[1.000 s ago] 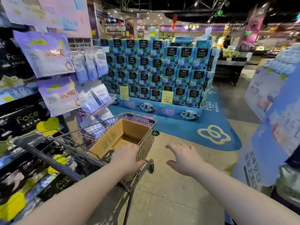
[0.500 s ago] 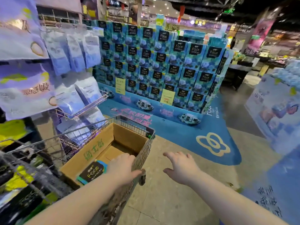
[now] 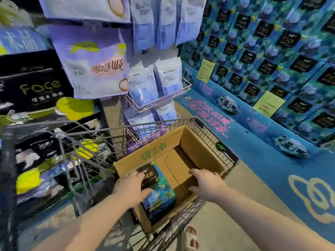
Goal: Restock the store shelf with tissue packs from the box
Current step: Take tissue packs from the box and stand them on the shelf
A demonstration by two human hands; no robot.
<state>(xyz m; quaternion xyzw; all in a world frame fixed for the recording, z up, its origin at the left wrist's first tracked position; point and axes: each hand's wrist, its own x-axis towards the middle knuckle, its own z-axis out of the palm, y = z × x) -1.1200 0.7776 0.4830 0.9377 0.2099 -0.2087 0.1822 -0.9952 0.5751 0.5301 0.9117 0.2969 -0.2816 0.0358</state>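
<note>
A box (image 3: 164, 151) sits in a cart (image 3: 213, 136); one tissue pack (image 3: 159, 192) lies at its near end. The left hand (image 3: 131, 187) rests spread on the pack, the right hand (image 3: 206, 183) open inside the box.

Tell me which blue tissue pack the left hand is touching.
The blue tissue pack inside the cardboard box, under the left hand; the other blue packs are stacked in the display.

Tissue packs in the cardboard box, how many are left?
1 that shows. The tissue pack lies at the near left end of the cardboard box, under the left hand. The box's near wall could hide more.
</note>
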